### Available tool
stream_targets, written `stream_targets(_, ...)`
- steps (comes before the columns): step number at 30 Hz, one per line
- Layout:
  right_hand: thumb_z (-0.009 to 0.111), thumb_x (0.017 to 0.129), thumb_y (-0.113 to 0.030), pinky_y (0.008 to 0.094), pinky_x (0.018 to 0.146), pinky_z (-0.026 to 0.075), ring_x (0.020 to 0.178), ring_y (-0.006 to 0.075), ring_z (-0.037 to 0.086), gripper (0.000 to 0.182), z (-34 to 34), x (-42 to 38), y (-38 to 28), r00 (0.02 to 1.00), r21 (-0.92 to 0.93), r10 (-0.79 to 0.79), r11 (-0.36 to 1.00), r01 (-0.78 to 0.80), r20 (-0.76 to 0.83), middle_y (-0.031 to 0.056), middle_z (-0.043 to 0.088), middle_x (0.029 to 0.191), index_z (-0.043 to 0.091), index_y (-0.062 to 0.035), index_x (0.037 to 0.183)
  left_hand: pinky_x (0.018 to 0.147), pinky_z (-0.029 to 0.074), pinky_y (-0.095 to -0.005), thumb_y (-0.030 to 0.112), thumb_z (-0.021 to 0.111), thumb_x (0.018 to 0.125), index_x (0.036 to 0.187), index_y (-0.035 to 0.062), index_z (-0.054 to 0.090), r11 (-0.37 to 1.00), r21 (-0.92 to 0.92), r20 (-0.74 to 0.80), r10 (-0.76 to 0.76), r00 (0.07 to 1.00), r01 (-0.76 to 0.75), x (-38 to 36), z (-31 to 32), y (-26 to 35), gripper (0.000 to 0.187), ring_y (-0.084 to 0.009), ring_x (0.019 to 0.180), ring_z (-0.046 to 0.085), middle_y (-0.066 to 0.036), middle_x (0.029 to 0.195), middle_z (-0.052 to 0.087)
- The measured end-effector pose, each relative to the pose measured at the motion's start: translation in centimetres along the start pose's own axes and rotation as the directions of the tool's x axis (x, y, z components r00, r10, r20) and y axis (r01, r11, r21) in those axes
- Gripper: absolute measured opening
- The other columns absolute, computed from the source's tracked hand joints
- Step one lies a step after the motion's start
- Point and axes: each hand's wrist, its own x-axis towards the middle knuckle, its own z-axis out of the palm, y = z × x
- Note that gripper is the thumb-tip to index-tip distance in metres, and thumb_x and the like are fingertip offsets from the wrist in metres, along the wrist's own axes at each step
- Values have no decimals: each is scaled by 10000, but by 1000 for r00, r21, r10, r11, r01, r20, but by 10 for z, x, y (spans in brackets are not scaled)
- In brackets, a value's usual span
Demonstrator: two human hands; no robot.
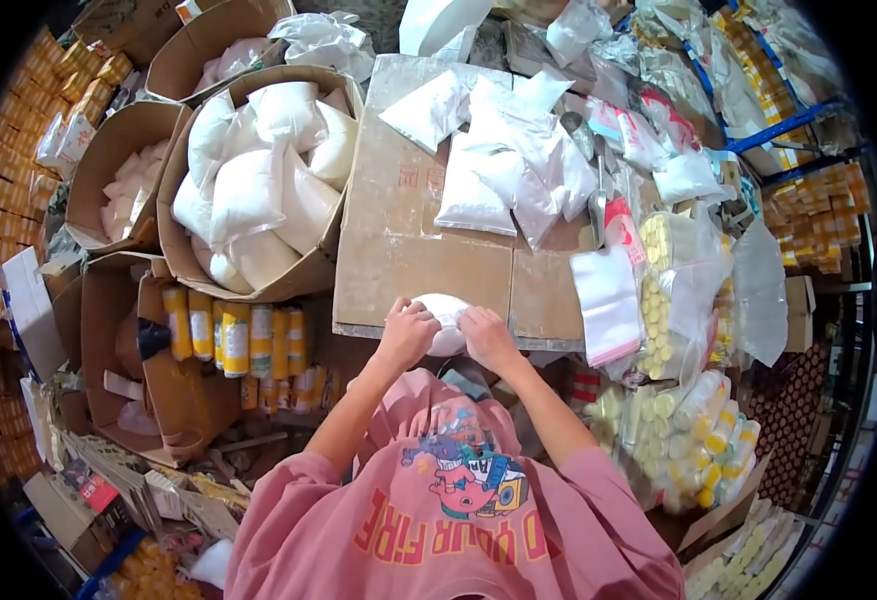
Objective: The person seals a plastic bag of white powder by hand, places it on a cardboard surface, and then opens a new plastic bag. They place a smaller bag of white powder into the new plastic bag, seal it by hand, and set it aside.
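Note:
A white bag [441, 318] lies at the front edge of the cardboard-covered table [423, 265], between my two hands. My left hand [408, 330] has its fingers closed on the bag's left upper side. On the opposite side, my right hand [485, 332] grips the bag's right edge with curled fingers. Farther back on the cardboard is a heap of filled white bags [518, 160], with one more filled bag [428, 112] at its left. Flat empty plastic bags [606, 300] are stacked at the table's right.
A large carton [173, 235] full of white bags stands left of the table, with smaller cartons beyond it. Yellow-and-white cylinders [235, 338] stand below it. Packs of yellow-capped containers [658, 290] are at the right, near a metal scoop [598, 205].

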Motion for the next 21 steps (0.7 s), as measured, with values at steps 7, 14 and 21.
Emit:
stream_targets(7,614,822,-67,443,760,486,856,337,603,42,2,2,-4,1000,35,3,999,-2,-14,146,596,847,599,-34,843,792,432,-382,160,664,752,764,145,733,999,-21,-47,-37,998,36,-1,1,4,71,-190,853,632,-1,760,683)
stream_targets(14,601,818,-94,454,737,515,809,371,639,95,32,10,-6,991,239,107,967,-85,-78,177,652,834,667,-31,844,798,458,-389,172,675,773,782,154,743,992,-57,42,-114,993,117,-7,4,-2,71,-224,872,642,-25,807,703)
stream_targets(21,692,812,-114,356,749,552,885,220,720,230,46,14,10,938,312,285,889,-336,197,111,753,971,780,-116,1024,781,508,-431,169,688,811,822,82,740,916,-238,218,-274,937,323,-21,9,-24,102,-313,888,660,-151,855,703)
